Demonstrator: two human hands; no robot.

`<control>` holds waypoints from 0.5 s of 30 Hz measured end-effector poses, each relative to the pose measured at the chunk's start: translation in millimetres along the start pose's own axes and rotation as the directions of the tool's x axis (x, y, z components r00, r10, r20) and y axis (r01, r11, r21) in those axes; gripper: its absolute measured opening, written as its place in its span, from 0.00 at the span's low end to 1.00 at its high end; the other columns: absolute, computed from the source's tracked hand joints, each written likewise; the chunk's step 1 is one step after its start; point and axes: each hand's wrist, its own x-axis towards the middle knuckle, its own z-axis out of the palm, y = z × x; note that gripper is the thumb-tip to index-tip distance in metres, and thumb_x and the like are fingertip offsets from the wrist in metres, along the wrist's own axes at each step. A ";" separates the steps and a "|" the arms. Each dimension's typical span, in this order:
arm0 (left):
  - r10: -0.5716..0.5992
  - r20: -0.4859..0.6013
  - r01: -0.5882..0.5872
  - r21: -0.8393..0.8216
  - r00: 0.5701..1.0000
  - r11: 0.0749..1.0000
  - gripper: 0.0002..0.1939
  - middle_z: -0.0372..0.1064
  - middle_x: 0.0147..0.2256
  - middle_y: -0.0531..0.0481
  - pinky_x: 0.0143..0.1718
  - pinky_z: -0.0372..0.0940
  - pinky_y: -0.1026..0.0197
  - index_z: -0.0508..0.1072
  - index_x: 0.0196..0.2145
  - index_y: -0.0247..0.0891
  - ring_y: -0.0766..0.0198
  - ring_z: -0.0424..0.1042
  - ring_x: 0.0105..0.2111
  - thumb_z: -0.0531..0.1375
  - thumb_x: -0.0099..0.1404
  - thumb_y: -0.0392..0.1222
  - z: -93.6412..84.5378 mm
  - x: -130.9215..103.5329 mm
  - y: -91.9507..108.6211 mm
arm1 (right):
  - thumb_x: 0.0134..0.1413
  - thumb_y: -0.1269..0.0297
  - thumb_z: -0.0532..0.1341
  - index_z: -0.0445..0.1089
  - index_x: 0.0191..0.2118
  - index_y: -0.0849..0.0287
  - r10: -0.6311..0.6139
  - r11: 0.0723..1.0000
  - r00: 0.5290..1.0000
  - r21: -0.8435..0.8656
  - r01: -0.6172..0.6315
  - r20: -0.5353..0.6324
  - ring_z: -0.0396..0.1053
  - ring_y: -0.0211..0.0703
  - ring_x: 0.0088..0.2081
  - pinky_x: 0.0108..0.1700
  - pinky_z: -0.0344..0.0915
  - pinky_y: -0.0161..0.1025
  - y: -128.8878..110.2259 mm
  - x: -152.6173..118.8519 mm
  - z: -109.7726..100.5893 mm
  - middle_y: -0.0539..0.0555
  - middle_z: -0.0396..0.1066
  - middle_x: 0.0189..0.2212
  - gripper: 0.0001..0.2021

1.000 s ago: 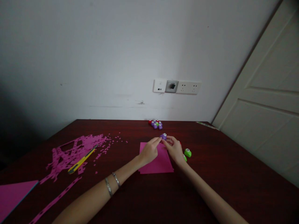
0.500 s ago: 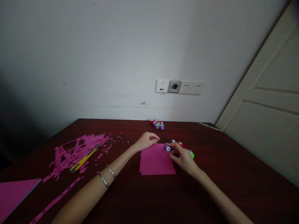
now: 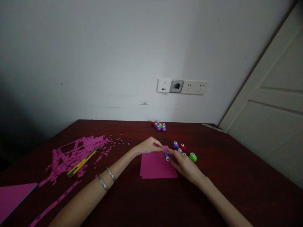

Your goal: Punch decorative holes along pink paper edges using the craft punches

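Observation:
A purple craft punch (image 3: 167, 155) with a white top is held in the fingers of my right hand (image 3: 186, 164), at the upper right part of a stack of pink paper (image 3: 157, 167). My left hand (image 3: 149, 145) reaches over the stack's far edge, its thumb and fingers pinched on the paper close to the punch. Exactly how the paper sits in the punch is hidden by the fingers. Beyond my right hand stand more punches: a purple one (image 3: 175, 145), a red one (image 3: 182, 147) and a green one (image 3: 193, 157), with others partly covered.
Left lie pink paper strips with punched holes (image 3: 86, 148), a yellow utility knife (image 3: 81, 163), scattered pink bits (image 3: 104, 153) and a long strip (image 3: 56, 201). A pink sheet (image 3: 16, 198) is at the near left. Another punch cluster (image 3: 158, 125) stands by the wall.
My right hand has brought the purple punch slightly left and nearer, turning it downward. My left hand has shifted a little toward it, and the two hands' fingertips now nearly meet.

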 end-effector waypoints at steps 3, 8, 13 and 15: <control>0.016 0.019 -0.016 -0.037 1.000 0.999 0.12 0.74 0.36 0.46 0.40 0.63 0.60 0.76 0.36 0.36 0.64 0.71 0.34 0.61 0.55 0.43 3.8 0.8 -1.4 | 0.54 0.71 0.52 0.60 0.53 0.54 -0.001 1.000 1.000 -0.007 0.001 0.016 0.68 0.46 0.46 0.46 0.65 0.43 -2.7 0.4 -1.4 0.56 0.69 0.47 0.19; -0.008 0.021 0.010 -0.060 1.000 0.998 0.11 0.75 0.34 0.47 0.39 0.64 0.59 0.76 0.35 0.36 0.65 0.71 0.33 0.62 0.55 0.42 7.5 1.6 -1.3 | 0.53 0.71 0.53 0.61 0.52 0.54 -0.001 1.000 1.000 -0.018 0.001 0.009 0.69 0.47 0.43 0.43 0.66 0.42 -2.5 0.0 -1.3 0.56 0.70 0.44 0.19; -0.006 0.025 0.008 -0.077 1.000 0.997 0.11 0.75 0.30 0.47 0.36 0.64 0.60 0.76 0.34 0.35 0.66 0.71 0.30 0.62 0.54 0.43 6.8 1.9 -1.6 | 0.54 0.71 0.53 0.59 0.55 0.54 -0.015 1.000 1.000 -0.018 0.015 0.020 0.68 0.47 0.46 0.47 0.65 0.45 -1.4 -0.5 -0.8 0.57 0.68 0.48 0.21; -0.018 0.025 0.020 -0.086 1.000 0.996 0.11 0.74 0.28 0.47 0.35 0.64 0.60 0.76 0.33 0.35 0.66 0.71 0.28 0.63 0.54 0.44 6.3 1.6 -1.9 | 0.55 0.71 0.52 0.59 0.56 0.55 -0.022 0.999 0.999 -0.023 0.023 0.033 0.67 0.48 0.47 0.48 0.65 0.46 -2.1 -0.6 -1.3 0.58 0.68 0.48 0.22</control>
